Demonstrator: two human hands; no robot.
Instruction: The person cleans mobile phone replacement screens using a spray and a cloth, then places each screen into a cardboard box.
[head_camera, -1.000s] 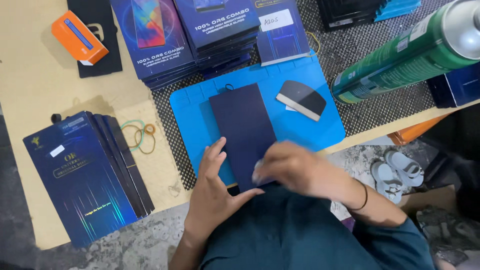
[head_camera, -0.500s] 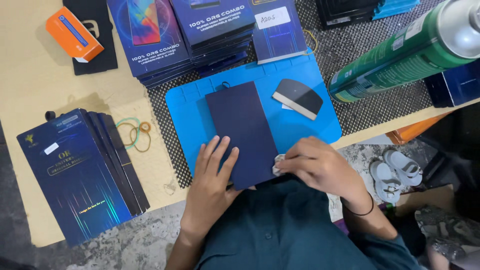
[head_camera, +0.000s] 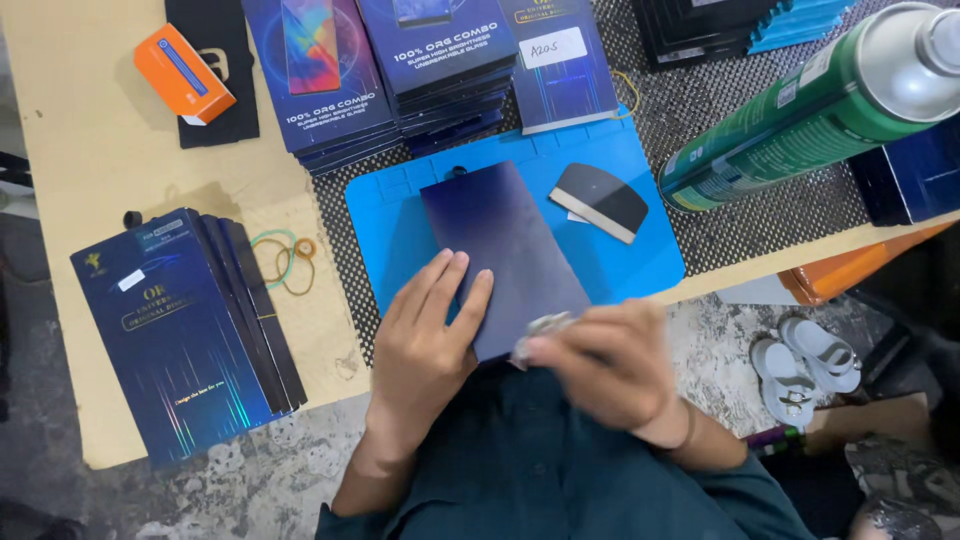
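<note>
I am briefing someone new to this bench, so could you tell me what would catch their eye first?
Probably the bright blue mat at the table's near edge, where the left hand presses flat on a dark blue flat box. The right hand pinches something small and pale at the box's near corner. A big green spray can looms at upper right.

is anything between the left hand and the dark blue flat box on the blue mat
Nothing visible. The left hand already lies flat on the dark blue box, fingers on its lower left part. The right hand, blurred, is at the box's near corner with something small and pale, beside the left hand, not under it.
</note>
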